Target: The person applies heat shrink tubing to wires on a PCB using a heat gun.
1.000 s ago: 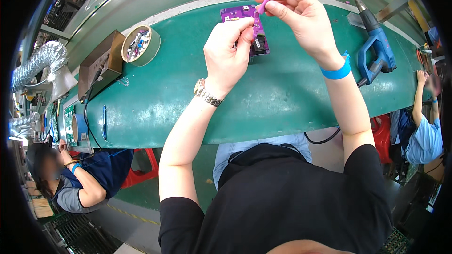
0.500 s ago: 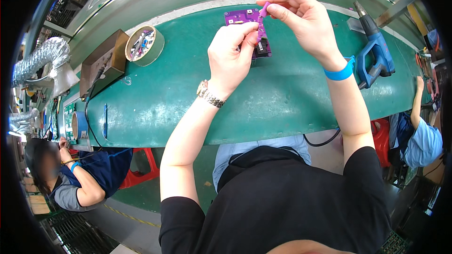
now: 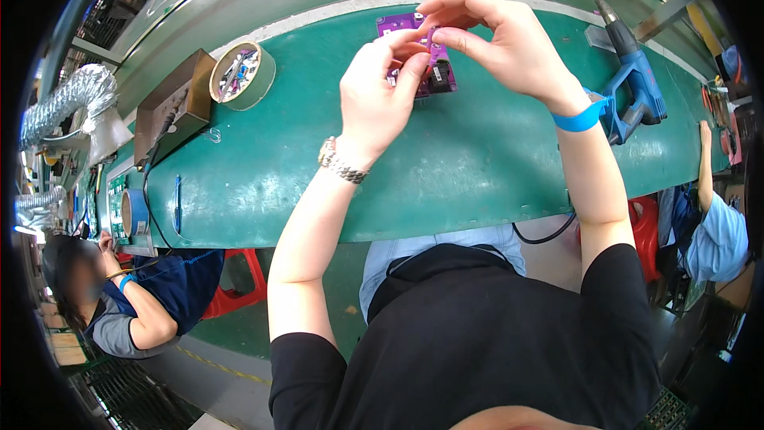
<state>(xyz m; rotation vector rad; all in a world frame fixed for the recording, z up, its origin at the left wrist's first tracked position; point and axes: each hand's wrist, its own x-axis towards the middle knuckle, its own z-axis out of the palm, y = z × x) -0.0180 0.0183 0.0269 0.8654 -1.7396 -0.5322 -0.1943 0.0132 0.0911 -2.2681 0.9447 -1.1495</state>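
A purple circuit board [image 3: 434, 76] with black parts lies on the green workbench [image 3: 263, 167], partly hidden behind my hands. My left hand [image 3: 378, 99], with a metal watch at the wrist, and my right hand [image 3: 497, 44], with a blue wrist strap, meet above the board. Both pinch a small purple piece [image 3: 430, 37] between thumb and fingertips. The piece is mostly covered by my fingers.
A blue heat gun [image 3: 633, 84] lies to the right of my right wrist. A tape roll [image 3: 243, 76] holding small parts and a brown box [image 3: 171, 111] stand at the left. A seated co-worker [image 3: 131, 302] is at lower left, another person's sleeve [image 3: 716, 239] at right.
My hands have stayed together over the board, fingers shifting slightly on the small purple piece. The view has drifted a little, so the board sits lower in the picture.
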